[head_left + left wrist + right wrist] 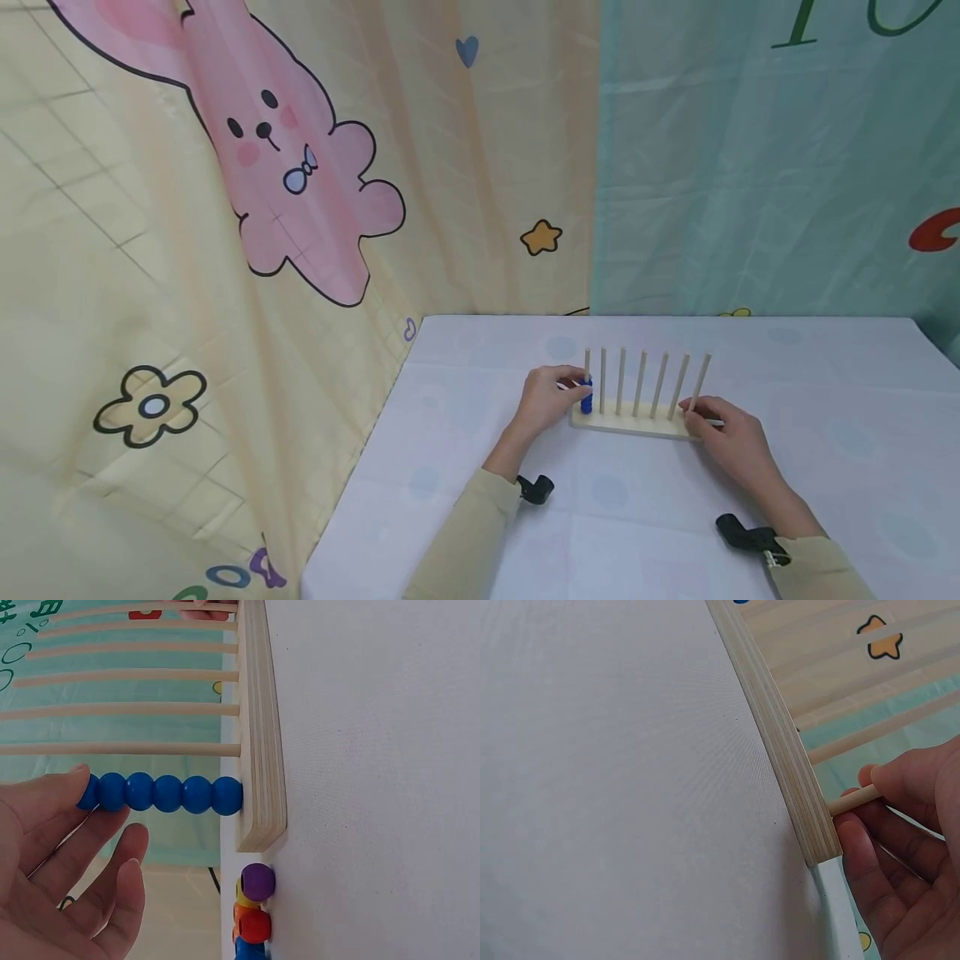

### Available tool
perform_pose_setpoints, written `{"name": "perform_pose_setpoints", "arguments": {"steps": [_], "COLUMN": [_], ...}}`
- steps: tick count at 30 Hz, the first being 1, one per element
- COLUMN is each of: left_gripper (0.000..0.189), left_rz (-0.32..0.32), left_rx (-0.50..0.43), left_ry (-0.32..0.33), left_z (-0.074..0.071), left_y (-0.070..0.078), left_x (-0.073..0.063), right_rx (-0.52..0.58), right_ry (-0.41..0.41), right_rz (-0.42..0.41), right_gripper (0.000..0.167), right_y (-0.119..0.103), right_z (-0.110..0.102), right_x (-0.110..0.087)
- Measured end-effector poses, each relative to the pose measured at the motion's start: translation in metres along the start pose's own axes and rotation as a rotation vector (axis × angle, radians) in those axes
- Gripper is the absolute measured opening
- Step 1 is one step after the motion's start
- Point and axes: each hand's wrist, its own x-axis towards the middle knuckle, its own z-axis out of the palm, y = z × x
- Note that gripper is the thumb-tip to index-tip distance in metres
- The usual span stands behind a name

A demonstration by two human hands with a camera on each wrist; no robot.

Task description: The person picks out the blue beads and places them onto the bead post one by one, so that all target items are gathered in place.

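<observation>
A pale wooden base with several upright rods stands on the table. Blue beads are stacked on its leftmost rod, down to the base. My left hand pinches the top blue bead between thumb and finger, its other fingers loosely bent below. At the opposite end, my right hand grips the rightmost rod low down, its fingertips close to the base. The other rods carry no beads.
Loose beads lie beyond the base's left end in the left wrist view: a purple bead, a red bead, a yellow one and a blue one. A white cloth covers the table. Printed curtains hang behind and to the left.
</observation>
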Motion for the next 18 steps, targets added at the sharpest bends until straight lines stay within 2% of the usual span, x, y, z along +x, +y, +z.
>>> {"name": "perform_pose_setpoints", "arguments": {"steps": [11, 18], "left_gripper": [0.033, 0.029], "left_rz": [-0.03, -0.041], "left_rx": [-0.044, -0.03], "left_ry": [-0.012, -0.007], "left_z": [-0.011, -0.021], "left_y": [-0.008, -0.015], "left_x": [0.0, 0.002], "right_rx": [-0.015, 0.004], "right_ry": [0.001, -0.004], "right_rz": [-0.011, -0.012], "right_gripper": [0.024, 0.023], "right_y": [-0.001, -0.004], "right_z": [-0.001, -0.002], "right_x": [-0.001, 0.0]}}
